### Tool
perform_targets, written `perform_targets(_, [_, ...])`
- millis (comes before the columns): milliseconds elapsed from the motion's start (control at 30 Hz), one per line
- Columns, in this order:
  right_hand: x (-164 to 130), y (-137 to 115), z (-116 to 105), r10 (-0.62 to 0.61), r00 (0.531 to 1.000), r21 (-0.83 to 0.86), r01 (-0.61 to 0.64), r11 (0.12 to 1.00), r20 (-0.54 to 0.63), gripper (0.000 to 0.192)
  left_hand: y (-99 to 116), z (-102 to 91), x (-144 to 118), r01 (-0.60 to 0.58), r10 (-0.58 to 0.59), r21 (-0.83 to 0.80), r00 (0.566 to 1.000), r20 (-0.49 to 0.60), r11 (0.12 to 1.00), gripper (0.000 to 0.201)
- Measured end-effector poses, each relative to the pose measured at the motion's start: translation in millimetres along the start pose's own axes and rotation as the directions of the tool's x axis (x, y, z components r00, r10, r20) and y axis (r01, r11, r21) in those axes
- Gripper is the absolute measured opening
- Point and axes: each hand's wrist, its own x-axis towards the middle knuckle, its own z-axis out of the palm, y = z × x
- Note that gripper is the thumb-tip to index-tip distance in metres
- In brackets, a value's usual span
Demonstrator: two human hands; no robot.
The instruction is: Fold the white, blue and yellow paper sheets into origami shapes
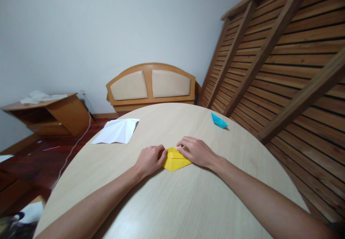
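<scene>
A yellow folded paper (174, 164) lies on the round table in front of me, with creased layers and a narrow band across its upper part. My left hand (151, 159) is closed on its left corner, thumb on top and fingers curled behind. At the right side, my right hand (198, 151) grips the paper with bent fingers, its thumb pressed on the upper right edge. The palms hide both side corners. Farther back to the right sits a small blue paper boat (219, 121), apart from my hands.
A creased white sheet (117, 131) rests at the left of the pale round table (172, 203). Beyond the table stands a headboard (151, 84). Wooden slats (283, 66) lean along the right. A low desk (61, 111) and a cable (78, 138) are at left.
</scene>
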Motion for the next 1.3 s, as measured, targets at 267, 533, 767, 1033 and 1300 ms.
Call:
perform_targets(267, [-2, 4, 4, -0.316, 0.942, 0.079, 0.308, 0.948, 0.117, 0.018, -1, -1.4, 0, -0.011, 0.011, 0.014, 1.0, -0.022, 1.0, 0.03])
perform_targets(533, [-1, 9, 5, -0.265, 0.953, 0.057, 0.259, 0.964, 0.147, 0.021, -4, -2.1, 0, -0.164, 0.158, -0.018, 0.972, -0.175, 0.986, 0.024])
perform_targets(767, [-2, 17, 5, -0.192, 0.975, -0.003, 0.193, 0.981, 0.113, 0.019, 1, -2.5, -1, -0.412, 0.408, -0.076, 0.91, -0.07, 0.908, 0.017])
perform_targets(1033, [-1, 19, 6, -0.2, 0.975, -0.009, 0.202, 0.979, 0.092, 0.02, -2, -2.4, -1, -0.397, 0.398, -0.082, 0.917, 0.006, 0.914, 0.019])
perform_targets(1300, [-3, 15, 3, -0.271, 0.956, 0.029, 0.27, 0.963, 0.113, 0.018, -2, -2.1, 1, -0.406, 0.406, -0.073, 0.914, -0.006, 0.911, 0.021])
